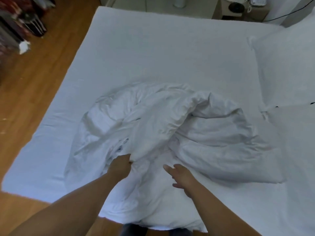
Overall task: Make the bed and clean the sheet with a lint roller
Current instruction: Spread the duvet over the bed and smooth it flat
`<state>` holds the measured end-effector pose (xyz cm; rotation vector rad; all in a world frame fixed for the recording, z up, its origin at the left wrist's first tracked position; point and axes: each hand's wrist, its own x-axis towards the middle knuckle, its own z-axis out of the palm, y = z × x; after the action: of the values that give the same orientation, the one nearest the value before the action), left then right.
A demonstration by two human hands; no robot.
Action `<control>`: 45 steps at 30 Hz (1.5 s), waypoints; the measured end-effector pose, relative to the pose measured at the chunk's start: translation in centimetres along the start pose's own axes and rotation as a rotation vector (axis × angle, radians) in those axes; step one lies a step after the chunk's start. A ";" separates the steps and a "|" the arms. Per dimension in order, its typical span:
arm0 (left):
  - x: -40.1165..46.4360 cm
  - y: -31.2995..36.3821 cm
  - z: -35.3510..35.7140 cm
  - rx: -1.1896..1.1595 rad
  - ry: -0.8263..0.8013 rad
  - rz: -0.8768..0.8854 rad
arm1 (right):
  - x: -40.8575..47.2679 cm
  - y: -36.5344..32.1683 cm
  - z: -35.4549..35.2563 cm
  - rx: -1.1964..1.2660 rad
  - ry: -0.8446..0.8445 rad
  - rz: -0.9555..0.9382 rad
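A crumpled white duvet (170,126) lies bunched on the near half of the bed, over a smooth white sheet (153,51). My left hand (121,165) grips a fold of the duvet near its front edge. My right hand (179,176) hovers just right of it with fingers loosely extended over the duvet, holding nothing. No lint roller is in view.
Two white pillows (286,68) lie at the right, at the head of the bed. Wooden floor (42,79) runs along the left and near sides. Hanging clothes (15,23) stand at the far left. A small cabinet with cables (242,9) stands beyond the bed.
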<state>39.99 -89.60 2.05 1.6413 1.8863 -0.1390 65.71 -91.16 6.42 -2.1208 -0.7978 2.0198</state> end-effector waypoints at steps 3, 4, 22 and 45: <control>-1.4 0.8 -1.0 -0.126 0.034 0.194 | 0.7 -2.1 2.3 0.205 -0.135 0.024; -2.1 1.0 -1.5 -0.184 0.061 0.263 | 0.9 -3.1 3.1 0.250 -0.178 0.022; -7.6 -7.4 -4.1 -1.698 -0.494 -0.744 | -10.4 -23.7 5.7 0.882 0.043 -0.603; -0.3 -1.5 -20.9 -1.552 0.334 -0.078 | -17.9 -20.5 -3.1 0.822 0.095 -0.799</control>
<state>30.64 -80.43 18.38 0.4759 1.4399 1.2903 62.99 -80.56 31.53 -1.1593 -0.5221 1.4224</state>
